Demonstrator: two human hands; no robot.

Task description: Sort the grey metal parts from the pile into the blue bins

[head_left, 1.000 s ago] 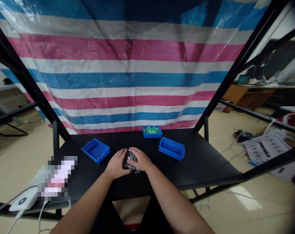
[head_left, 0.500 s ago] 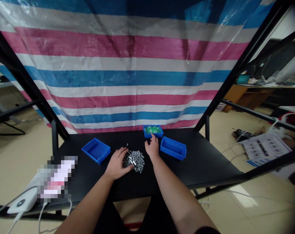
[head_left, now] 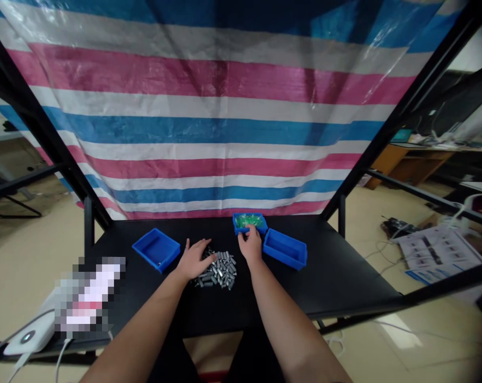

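Note:
My left hand (head_left: 193, 261) is open, palm down with its fingers spread, over the upper left side of a pile of small grey metal cylinders (head_left: 223, 268). Its thumb touches the pile, and the fingers reach past the far edge. My right hand (head_left: 251, 246) is at the front wall of a small blue bin (head_left: 237, 230) holding green pieces (head_left: 246, 219), too small to name. The right thumb is apart from the fingers, whose tips are over the bin's near rim; I see nothing held in them.
A blue bin (head_left: 285, 259) sits right of my right hand. Another blue bin (head_left: 147, 256) is at the left, with a tiny bright piece inside. A blurred-out phone-like object (head_left: 93, 292) and a white power bank (head_left: 29, 335) with cables are at the table's left edge. Striped sheeting hangs behind.
My left hand has slid forward over the pile's far edge, covering a small loose piece seen there before. My right fingers have drawn back slightly towards the bin's near rim. The view has tilted slightly.

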